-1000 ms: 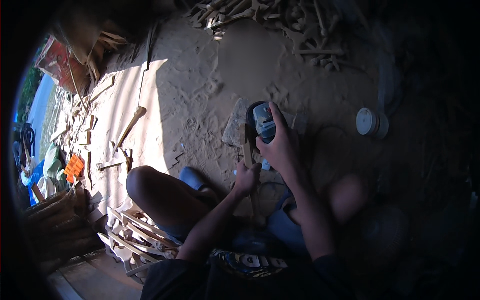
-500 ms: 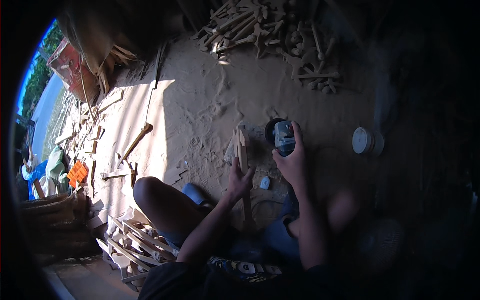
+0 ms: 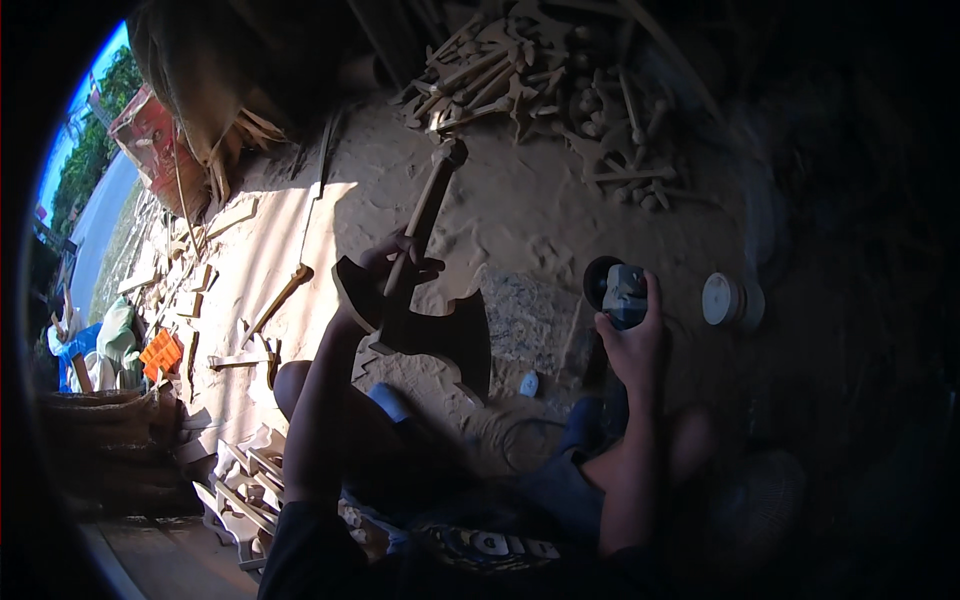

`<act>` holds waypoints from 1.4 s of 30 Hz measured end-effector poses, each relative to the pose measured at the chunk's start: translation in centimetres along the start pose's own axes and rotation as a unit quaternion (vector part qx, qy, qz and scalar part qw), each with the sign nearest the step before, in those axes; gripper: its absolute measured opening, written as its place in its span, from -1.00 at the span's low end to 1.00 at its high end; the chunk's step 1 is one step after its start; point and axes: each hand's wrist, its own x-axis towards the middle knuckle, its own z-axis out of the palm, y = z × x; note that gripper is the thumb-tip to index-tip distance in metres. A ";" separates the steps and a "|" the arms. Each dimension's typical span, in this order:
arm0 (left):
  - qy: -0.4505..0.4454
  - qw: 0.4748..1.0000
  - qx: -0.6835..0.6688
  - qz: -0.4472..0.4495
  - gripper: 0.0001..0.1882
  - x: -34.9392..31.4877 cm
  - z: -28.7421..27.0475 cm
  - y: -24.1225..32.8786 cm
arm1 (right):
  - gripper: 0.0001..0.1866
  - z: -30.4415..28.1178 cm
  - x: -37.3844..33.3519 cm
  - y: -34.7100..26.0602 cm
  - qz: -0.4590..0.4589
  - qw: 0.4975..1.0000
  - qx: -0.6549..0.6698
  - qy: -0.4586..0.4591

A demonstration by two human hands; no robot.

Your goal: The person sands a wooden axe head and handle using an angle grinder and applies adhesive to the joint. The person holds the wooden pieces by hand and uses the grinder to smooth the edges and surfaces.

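A wooden axe shape with a double-bladed head is in my left hand, whose fingers wrap round its shaft just above the head. The shaft points up and away, and its rounded end reaches close to the far wood pile. My right hand grips a grey handheld power sander. A dark round disc shows at the tool's left side, apart from the axe. Beneath and between my hands lies a rough, dusty stone slab.
Many cut wooden pieces are heaped at the far side. Another stack lies by my left knee. A white round tub stands right of the sander. Small pale object lies before me. Scraps litter the sunlit left ground.
My left hand has moved left and away, turning the wooden piece from edge-on to flat, so its axe shape shows. My right hand and the sander have shifted right, away from it.
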 end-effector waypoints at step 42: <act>0.484 0.864 -0.019 -0.139 -0.52 7.0 3.1 -13.7 | -0.04 8.9 -5.8 -1.1 -0.083 0.975 0.057 -0.197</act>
